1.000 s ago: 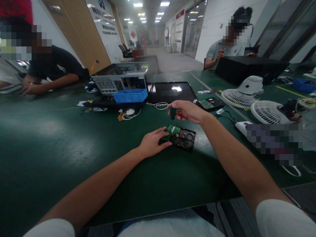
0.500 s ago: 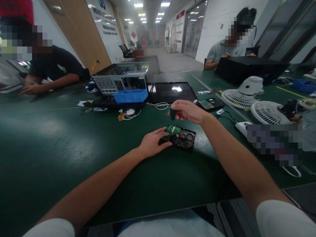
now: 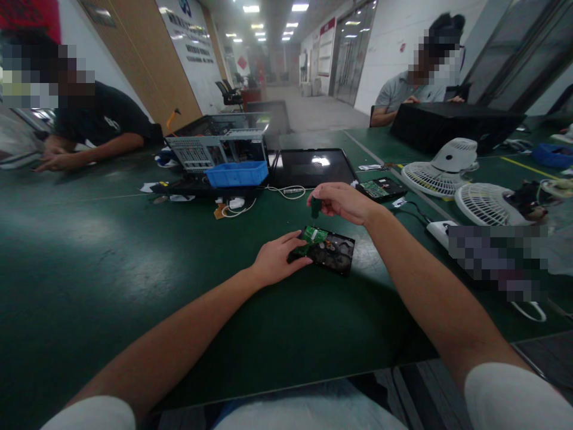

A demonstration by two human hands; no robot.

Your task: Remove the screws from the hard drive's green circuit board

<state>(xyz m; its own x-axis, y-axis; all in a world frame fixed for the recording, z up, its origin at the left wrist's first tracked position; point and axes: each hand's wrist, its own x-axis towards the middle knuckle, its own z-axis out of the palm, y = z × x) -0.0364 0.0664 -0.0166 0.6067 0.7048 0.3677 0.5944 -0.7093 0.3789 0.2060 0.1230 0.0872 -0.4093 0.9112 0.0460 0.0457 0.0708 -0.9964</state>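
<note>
A hard drive (image 3: 333, 254) lies on the green table with its underside up, showing a small green circuit board (image 3: 316, 235) at its left end. My left hand (image 3: 280, 258) grips that left end, thumb along the near edge and fingers over the far side. Above the board, my right hand (image 3: 339, 202) pinches a dark green screwdriver handle (image 3: 316, 207). The screwdriver is upright, its thin shaft pointing down at the board; whether the tip touches a screw is too small to tell.
Beyond the drive stand a blue tray (image 3: 237, 174), an opened computer case (image 3: 197, 156) and a dark panel (image 3: 308, 167). Another drive (image 3: 382, 189) lies past my right hand. To the right are fan parts (image 3: 441, 170) and a power strip (image 3: 443, 234). Two people sit across the table.
My right fingers have shifted slightly around the screwdriver handle, which stays over the same spot on the board. My left hand and the hard drive have not moved.
</note>
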